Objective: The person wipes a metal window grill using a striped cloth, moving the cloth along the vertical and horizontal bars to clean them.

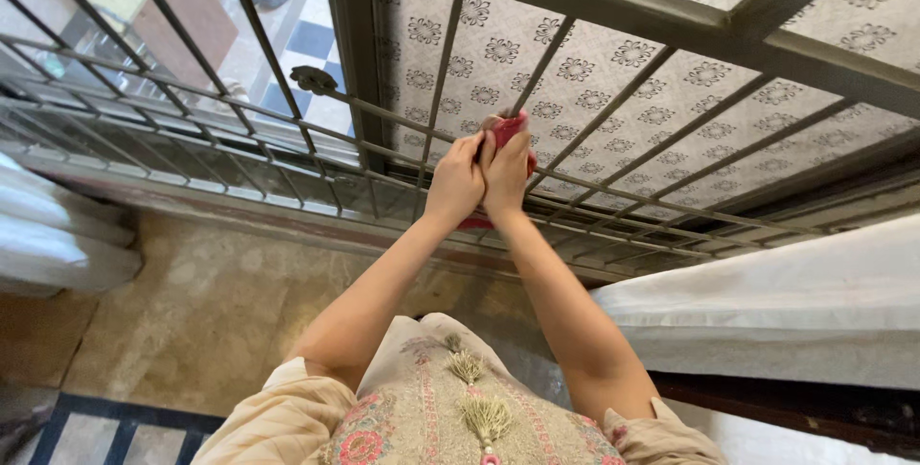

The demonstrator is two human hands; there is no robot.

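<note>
Head view, looking down along both arms: left hand (456, 180) and right hand (508, 170) are raised together at a window grille (316, 115), touching side by side. Both are curled shut around a red cloth (510, 127). The cloth bunches above the fingertips and a bit of red shows below the wrists, so it looks wrapped round one grille bar, w/ the hands clamped over it. Can't tell exactly which bar, since the hands hide it.

Progress, as a judgement: wiping looks mid-way at best. The hands sit near the centre of the grille, on the section in front of the patterned frosted pane (613, 81). Bars to the left, in front of the open part w/ the chequered floor (311, 29) below outside, and bars to the right show no cloth near them. No visible difference betw. wiped and unwiped bars, so what's done can't be read off; most of the grille seems left.

White curtain (57, 230) hangs at left, white bedding (767, 302) at right, stone floor (211, 302) below.
</note>
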